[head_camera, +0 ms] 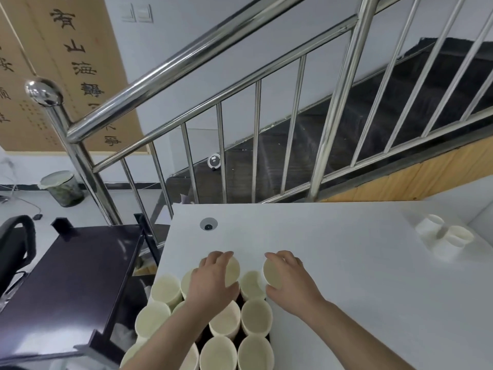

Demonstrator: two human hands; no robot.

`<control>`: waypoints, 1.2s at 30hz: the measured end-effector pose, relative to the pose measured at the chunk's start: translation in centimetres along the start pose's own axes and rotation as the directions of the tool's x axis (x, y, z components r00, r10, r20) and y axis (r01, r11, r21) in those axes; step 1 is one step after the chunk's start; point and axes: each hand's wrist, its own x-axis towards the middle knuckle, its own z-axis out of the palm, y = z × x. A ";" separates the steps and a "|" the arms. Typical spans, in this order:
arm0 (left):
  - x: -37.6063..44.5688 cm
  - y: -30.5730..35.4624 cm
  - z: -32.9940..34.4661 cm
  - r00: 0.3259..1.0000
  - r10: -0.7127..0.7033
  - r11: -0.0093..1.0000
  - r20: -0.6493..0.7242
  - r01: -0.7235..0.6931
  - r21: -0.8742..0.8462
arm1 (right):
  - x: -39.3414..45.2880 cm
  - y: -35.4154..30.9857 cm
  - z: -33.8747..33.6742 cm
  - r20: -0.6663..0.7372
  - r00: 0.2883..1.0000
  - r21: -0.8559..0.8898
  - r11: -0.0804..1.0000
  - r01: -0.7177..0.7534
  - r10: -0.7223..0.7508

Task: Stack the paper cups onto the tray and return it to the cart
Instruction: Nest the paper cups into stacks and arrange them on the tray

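gripping one paper cup apiece: left hand (pixel 213 279) curled over a cup (pixel 231 271) from above, fingers wrapped over its far rim, thumb pressed against the near side; right hand (pixel 289 279) curled round a second cup (pixel 272 273), fingers hooked over the top edge, thumb tucked beneath. both held cups tipped, pale insides turned toward the gap between the hands. just below that gap, another cup (pixel 252 284) upright, mouth open upward. nearer than the hands, more upright cups (pixel 256 317) packed in rows on a dark tray (pixel 240 335), of which only slivers show between the cup walls; cups touching or nearly touching one another. left forearm crossing over several of them. left of the left hand, two cups (pixel 165 289) at the edge of the rows, close to the edge of the white table (pixel 346 263). farther left and lower, a dark cart (pixel 69 284) with a flat top, just beside the table. well to the right of the right hand, near the table's far corner, two more cups (pixel 442 236) side by side, blurred. beyond the hands, a round cable hole (pixel 208 224) in the tabletop. farther off, a shiny steel stair railing (pixel 213 76), dark stairs behind it, a lined waste bin (pixel 62 188) on the floor far to the left, a wall scroll (pixel 66 62) with black characters above.
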 end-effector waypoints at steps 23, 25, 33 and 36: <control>3.0 -3.3 3.8 0.965 -0.061 0.988 0.256 0.023 0.150 | 5.0 -1.4 5.6 0.191 0.979 -0.080 0.995 -0.056 0.070; 3.1 -3.3 3.9 0.962 -0.060 0.989 0.267 0.020 0.149 | 5.2 -1.3 5.8 0.189 0.979 -0.091 0.994 -0.063 0.080; 3.3 -2.8 4.0 0.957 -0.079 0.987 0.280 0.035 0.158 | 5.6 -1.2 6.4 0.217 0.972 -0.101 0.993 -0.065 0.086; 3.2 -2.6 3.9 0.956 -0.088 0.986 0.279 0.044 0.160 | 5.5 -1.2 6.4 0.225 0.971 -0.096 0.994 -0.060 0.080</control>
